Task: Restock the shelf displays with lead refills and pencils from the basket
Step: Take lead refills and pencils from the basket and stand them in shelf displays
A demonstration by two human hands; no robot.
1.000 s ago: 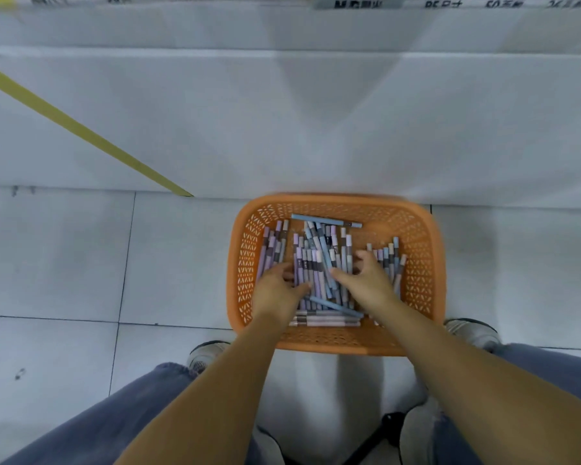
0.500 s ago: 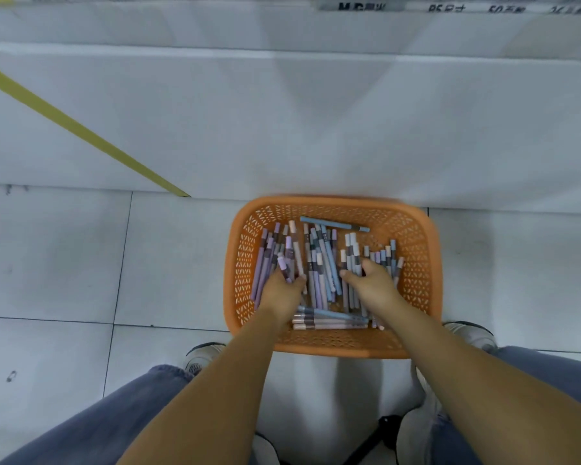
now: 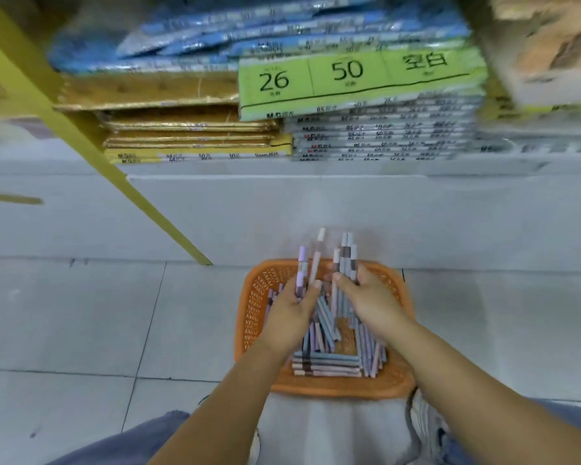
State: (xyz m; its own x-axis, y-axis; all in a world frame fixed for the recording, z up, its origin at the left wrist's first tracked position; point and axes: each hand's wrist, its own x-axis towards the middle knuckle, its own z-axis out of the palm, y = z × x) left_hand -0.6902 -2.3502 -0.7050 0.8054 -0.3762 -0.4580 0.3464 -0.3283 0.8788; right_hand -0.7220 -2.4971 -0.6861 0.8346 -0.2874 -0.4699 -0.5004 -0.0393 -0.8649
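An orange plastic basket (image 3: 396, 384) sits on the floor tiles between my feet, holding several pastel pencils (image 3: 326, 364) in purple, pink and blue. My left hand (image 3: 291, 317) is shut on a small bunch of pencils (image 3: 307, 263) whose ends stick up above the basket. My right hand (image 3: 371, 298) grips another upright bunch of pencils (image 3: 346, 253) beside it. Both hands hover over the far half of the basket.
A white shelf base (image 3: 316, 216) runs across behind the basket. On the bottom shelf lie stacks of yellow paper packs (image 3: 195, 139), grey and green packs (image 3: 376, 125) and blue packs (image 3: 249, 38). A yellow upright post (image 3: 81, 135) slants down to the floor at left.
Both hands closed on bunches of pencils and lifted them upright out of the pile. My view tilted up, bringing the bottom shelf and its paper packs into sight.
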